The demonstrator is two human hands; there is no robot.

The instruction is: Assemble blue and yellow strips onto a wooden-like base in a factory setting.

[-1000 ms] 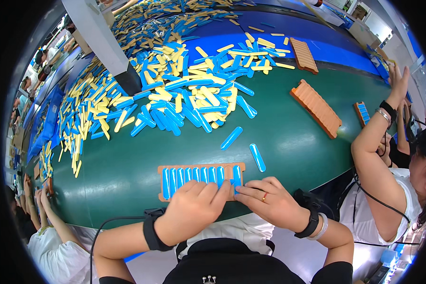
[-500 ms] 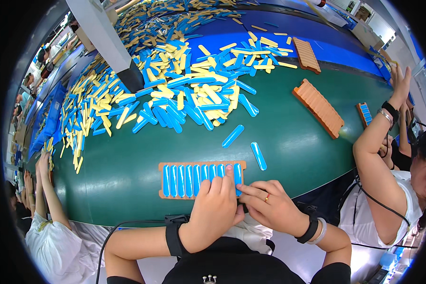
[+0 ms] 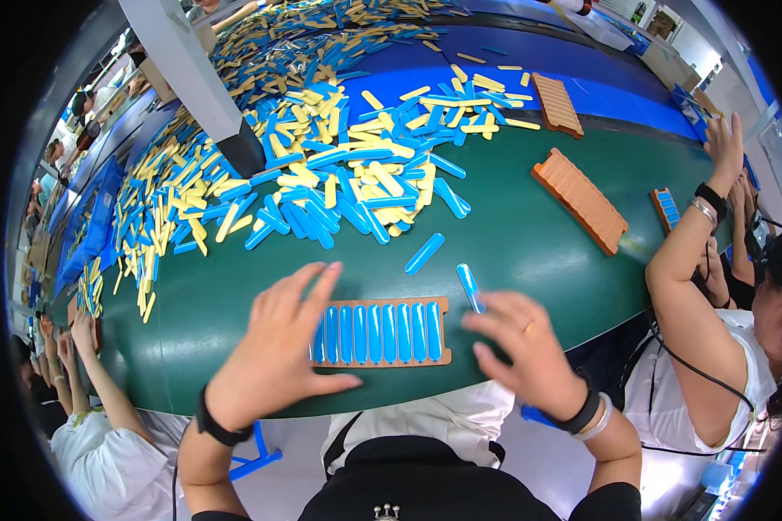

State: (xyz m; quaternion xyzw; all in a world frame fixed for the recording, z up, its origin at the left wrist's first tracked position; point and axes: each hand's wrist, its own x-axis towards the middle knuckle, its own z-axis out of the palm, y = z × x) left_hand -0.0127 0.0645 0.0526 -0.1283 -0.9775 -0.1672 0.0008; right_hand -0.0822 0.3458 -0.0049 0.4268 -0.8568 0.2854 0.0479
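Observation:
A brown slotted tray [image 3: 446, 339] lies on the green tabletop in front of me, with several glossy blue strips [image 3: 375, 333] side by side in its slots. My left hand [image 3: 274, 334] hovers over the tray's left end, fingers spread and thumb out, hiding that end. It holds nothing. To the right of the tray is my right hand [image 3: 520, 343], its fingers apart and slightly curled. Just beyond its fingertips lies a loose blue strip [image 3: 469, 286]. Another loose blue strip [image 3: 424, 253] rests farther off, between the tray and the heap.
A large heap of blue and yellow strips [image 3: 339, 187] spreads across the far left, around a grey post [image 3: 187, 78]. Two brown trays [image 3: 582, 201] without strips lie at right and far right. Co-workers sit on both sides; one raises a hand [image 3: 723, 152] at right.
Both hands have lifted off the tray's right end, where they were pressing a strip. My left hand moved left and spread; my right hand moved right toward the loose strip.

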